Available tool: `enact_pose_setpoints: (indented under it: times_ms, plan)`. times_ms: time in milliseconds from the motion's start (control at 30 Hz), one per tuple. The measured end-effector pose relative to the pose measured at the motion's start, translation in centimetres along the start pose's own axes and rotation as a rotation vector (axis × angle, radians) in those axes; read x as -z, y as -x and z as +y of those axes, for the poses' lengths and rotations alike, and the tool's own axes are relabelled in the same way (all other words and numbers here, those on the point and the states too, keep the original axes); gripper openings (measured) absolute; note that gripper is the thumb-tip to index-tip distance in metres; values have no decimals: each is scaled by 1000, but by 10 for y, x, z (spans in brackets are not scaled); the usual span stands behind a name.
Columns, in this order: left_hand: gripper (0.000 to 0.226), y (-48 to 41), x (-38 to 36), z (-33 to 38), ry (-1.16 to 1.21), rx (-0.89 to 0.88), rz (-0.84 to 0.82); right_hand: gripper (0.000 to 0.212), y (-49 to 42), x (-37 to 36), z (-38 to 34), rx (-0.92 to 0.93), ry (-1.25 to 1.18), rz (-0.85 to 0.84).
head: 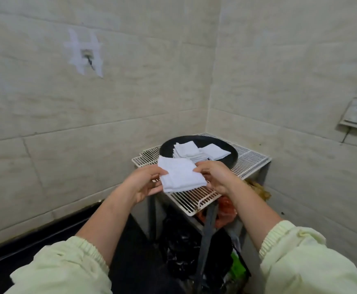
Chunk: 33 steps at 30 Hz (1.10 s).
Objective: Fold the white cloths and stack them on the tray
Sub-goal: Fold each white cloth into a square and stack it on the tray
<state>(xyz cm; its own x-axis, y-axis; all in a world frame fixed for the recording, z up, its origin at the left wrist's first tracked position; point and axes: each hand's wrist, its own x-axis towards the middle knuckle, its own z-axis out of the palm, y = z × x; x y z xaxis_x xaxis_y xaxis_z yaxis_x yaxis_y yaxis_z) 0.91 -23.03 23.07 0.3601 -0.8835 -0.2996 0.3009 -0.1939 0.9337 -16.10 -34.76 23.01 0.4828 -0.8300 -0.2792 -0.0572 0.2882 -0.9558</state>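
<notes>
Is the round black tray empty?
No, folded cloths lie on the tray, while the left hand and right hand hold another cloth.

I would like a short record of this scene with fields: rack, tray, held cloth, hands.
rack: white wire
tray: black, round, on rack
on tray: stack of folded cloths; single cloth to its right
held cloth: white, looks folded, above rack, nearer than tray
left hand: grips its left edge
right hand: grips its right edge
</notes>
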Motion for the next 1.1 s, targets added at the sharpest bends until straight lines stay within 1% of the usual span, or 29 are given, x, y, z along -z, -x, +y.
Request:
enact_pose_setpoints:
  times_ms: [133, 167, 333, 433, 500, 567, 667, 800, 933, 1000, 1067, 1100]
  plan:
    - [14, -46, -44, 17, 15, -11, 16, 31, -44, 43, -27, 36, -20, -18]
    - [14, -55, -51, 21, 15, -16, 16, 31, -52, 50, -33, 52, -10, -25]
    - [20, -121, -109, 40, 8, -70, 21, 15, -117, 114, -67, 63, 37, -57]
    - [20, -159, -137, 43, 18, -77, 53, 15, -155, 143, -84, 78, 84, -67]
    - [20, -183, -152, 42, 17, -73, 83, 15, -178, 159, -92, 87, 127, -45]
    - [19, -203, -164, 40, -24, -81, 123, 16, -201, 171, -96, 82, 150, -21]
    - [22, -227, -178, 38, -121, -109, 200, 17, -234, 183, -96, 59, 171, -29]
    - [16, -255, -191, 37, -204, -127, 290, 23, -266, 193, -92, 48, 206, -36]
    - [15, -277, -200, 31, -349, -127, 380, 18, -291, 200, -85, 73, 306, -40]
    - [21, -285, -205, 28, -414, -115, 415, 16, -300, 202, -81, 98, 372, -41]
    - [52, -293, -206, 25, -483, -100, 444, 20, -306, 203, -77, 108, 414, -46]
    - [63, -295, -207, 23, -509, -100, 454, 20, -309, 204, -75, 104, 429, -52]
